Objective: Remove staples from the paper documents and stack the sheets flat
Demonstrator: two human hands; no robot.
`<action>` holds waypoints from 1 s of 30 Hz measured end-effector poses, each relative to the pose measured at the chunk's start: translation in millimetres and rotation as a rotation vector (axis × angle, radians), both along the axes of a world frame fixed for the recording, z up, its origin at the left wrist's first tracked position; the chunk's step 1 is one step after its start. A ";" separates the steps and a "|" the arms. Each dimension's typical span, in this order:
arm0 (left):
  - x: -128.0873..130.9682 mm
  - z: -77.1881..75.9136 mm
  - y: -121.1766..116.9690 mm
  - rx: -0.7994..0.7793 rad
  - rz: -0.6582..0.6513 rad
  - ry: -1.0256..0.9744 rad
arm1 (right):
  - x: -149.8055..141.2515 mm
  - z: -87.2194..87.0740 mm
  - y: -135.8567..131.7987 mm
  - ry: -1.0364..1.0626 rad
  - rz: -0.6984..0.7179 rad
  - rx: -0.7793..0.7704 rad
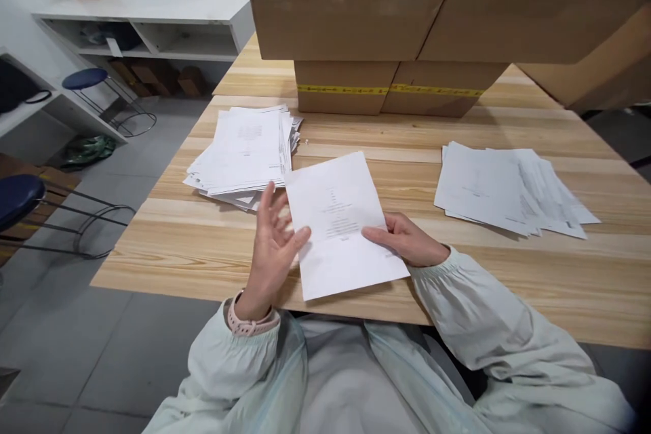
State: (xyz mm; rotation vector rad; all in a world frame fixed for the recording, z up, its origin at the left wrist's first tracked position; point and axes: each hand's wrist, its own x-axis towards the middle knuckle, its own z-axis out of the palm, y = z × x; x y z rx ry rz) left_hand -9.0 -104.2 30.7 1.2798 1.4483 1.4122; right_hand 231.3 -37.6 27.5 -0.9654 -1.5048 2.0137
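Observation:
A white printed sheet of paper (346, 207) is held up over the front of the table, tilted slightly. My right hand (409, 239) grips its right edge, thumb on the printed side and fingers mostly hidden behind. At the left edge, my left hand (274, 237) has its fingers spread apart, with the thumb tip over the paper's margin. Whether that thumb presses on the sheet is unclear. Just beyond my left hand lies a thick, uneven stack of printed papers (244, 149). A thinner, fanned-out pile of papers (488, 183) rests to the right.
Large cardboard boxes (346, 7) stand stacked at the back of the wooden table (167, 244), the lower ones with yellow tape. To the left are blue-topped stools (84, 79) on the grey tiled floor and a white shelf unit (152, 8).

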 end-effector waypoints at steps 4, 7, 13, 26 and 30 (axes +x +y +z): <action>17.4 -6.1 -14.0 -0.132 -0.131 -0.096 | -7.3 -12.9 -7.4 -0.049 -0.033 0.337; 23.2 -6.8 -16.0 -0.202 -0.106 -0.058 | -15.0 -16.4 -16.1 -0.125 -0.020 0.617; 38.2 -2.0 -8.2 -0.223 -0.130 0.012 | -26.2 -24.5 -40.7 -0.275 0.040 0.897; 40.8 -10.0 -1.9 -0.239 -0.096 0.051 | -24.8 -27.5 -42.0 -0.220 0.105 0.822; 41.6 -8.3 -1.3 -0.260 -0.085 0.034 | -23.1 -26.9 -40.7 -0.220 0.120 0.792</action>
